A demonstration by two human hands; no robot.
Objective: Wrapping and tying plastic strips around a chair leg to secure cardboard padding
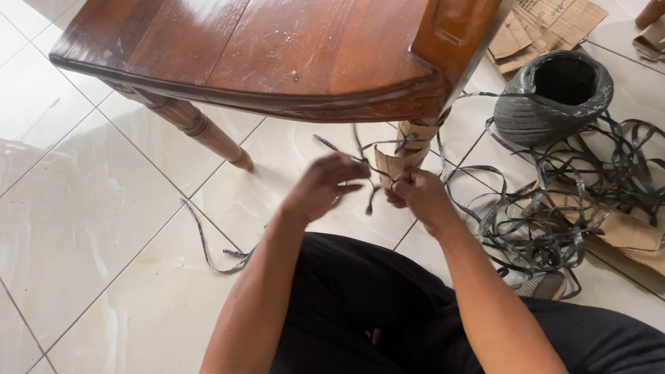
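Head view: left hand (325, 183), right hand (415, 194) pinch strap (370, 197) below table edge (277, 104).

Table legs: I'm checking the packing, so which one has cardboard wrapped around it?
The right-hand leg, just beyond both hands, is cardboard-wrapped and crossed by dark strap. The left leg is bare turned wood.

The chair seat (277, 48) is dark reddish wood, varnished and glossy, with scuffs and pale specks. Its turned leg (197, 128) has the same polished finish. Brown matt cardboard (402, 156) wraps the other leg. The strapping band (547, 208) looks like thin grey plastic with a dull sheen. The floor tiles (90, 208) are glossy, smooth and pale.
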